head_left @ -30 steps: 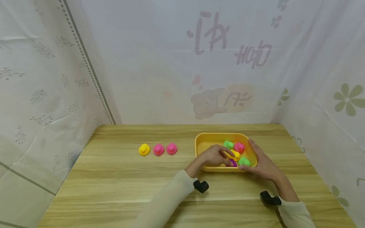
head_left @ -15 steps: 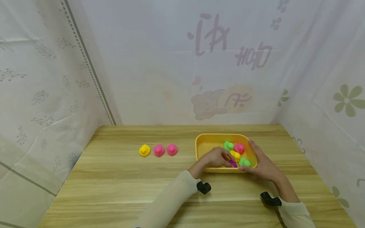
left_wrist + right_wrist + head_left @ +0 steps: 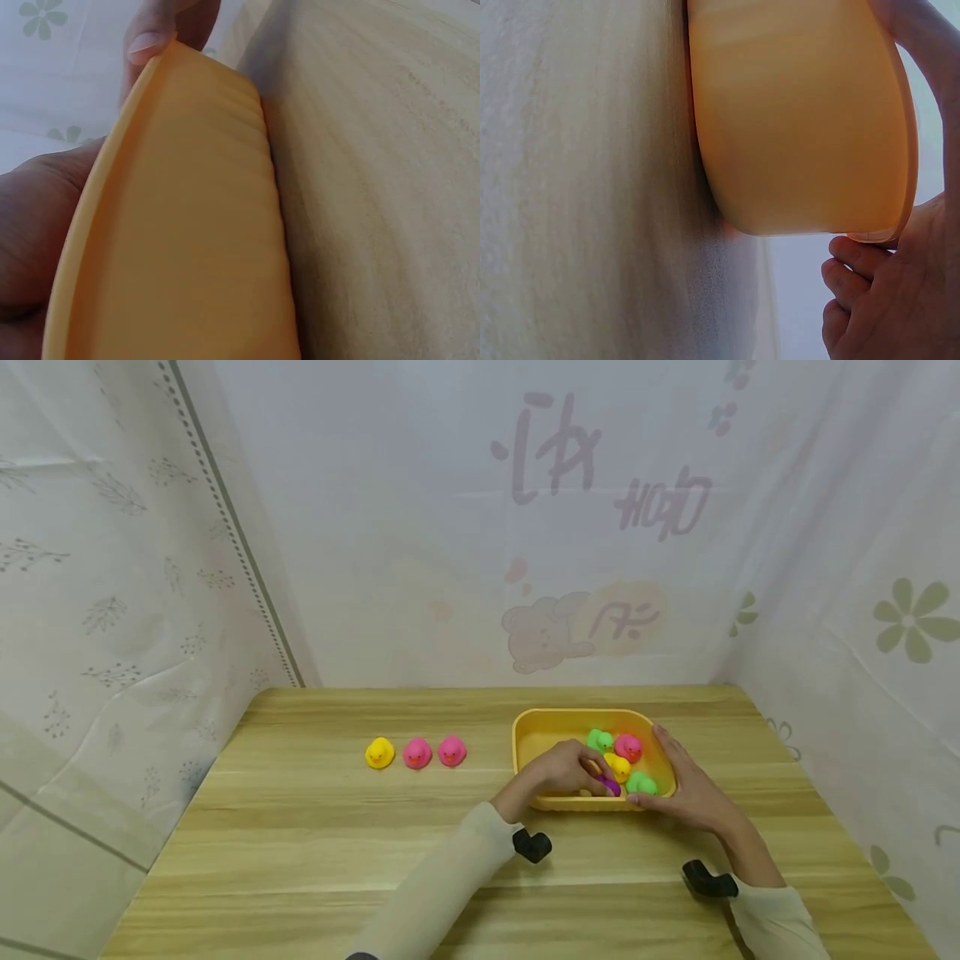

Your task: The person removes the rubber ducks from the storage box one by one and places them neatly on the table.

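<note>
Soft, even light, with faint shadows under the sleeves (image 3: 450, 877); wrist views dimmer, the right one grainy, dark shadow beside the tray (image 3: 802, 135).

Holding both arms out in front, setting the left grip (image 3: 566, 768) at nine o'clock from the right grip (image 3: 690, 789). Angling the left forearm (image 3: 442, 889) between one and two o'clock, pinching with left fingers (image 3: 597, 767) slanting between four and five. Leaning the right forearm (image 3: 776, 918) toward eleven o'clock, spreading the hold, pointing right fingers (image 3: 670, 745) toward eleven, right thumb (image 3: 651, 803) just past nine.
</note>
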`<state>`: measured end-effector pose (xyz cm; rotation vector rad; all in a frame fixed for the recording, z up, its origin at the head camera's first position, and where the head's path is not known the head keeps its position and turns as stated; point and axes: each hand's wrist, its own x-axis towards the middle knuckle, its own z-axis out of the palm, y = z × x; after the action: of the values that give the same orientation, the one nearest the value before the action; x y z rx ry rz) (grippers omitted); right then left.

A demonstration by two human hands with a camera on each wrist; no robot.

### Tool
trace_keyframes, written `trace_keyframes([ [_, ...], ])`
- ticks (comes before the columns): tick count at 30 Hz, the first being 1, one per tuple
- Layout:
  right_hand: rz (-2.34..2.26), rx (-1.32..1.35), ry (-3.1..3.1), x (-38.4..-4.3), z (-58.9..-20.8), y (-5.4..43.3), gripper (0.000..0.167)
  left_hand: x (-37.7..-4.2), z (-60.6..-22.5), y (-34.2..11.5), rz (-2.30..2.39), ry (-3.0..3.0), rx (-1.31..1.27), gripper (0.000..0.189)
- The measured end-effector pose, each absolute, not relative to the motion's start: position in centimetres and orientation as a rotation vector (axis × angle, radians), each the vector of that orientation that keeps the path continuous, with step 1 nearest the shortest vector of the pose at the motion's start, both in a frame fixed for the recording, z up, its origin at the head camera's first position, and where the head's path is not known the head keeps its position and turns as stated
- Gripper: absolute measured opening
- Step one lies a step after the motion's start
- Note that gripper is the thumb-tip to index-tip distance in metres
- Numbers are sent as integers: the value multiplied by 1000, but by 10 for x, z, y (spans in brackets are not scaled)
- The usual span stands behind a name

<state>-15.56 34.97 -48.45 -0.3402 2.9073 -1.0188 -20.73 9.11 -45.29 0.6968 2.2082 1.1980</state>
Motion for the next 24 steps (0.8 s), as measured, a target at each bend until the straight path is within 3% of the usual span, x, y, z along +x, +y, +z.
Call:
trace_keyframes([
  [18,-1006,-348,2903,-158,-484,350,125,-206,-446,76,1277,2222,713,19],
  [24,-1018,-347,2899,-157,-484,350,125,-205,-445,69,1343,2211,718,34],
])
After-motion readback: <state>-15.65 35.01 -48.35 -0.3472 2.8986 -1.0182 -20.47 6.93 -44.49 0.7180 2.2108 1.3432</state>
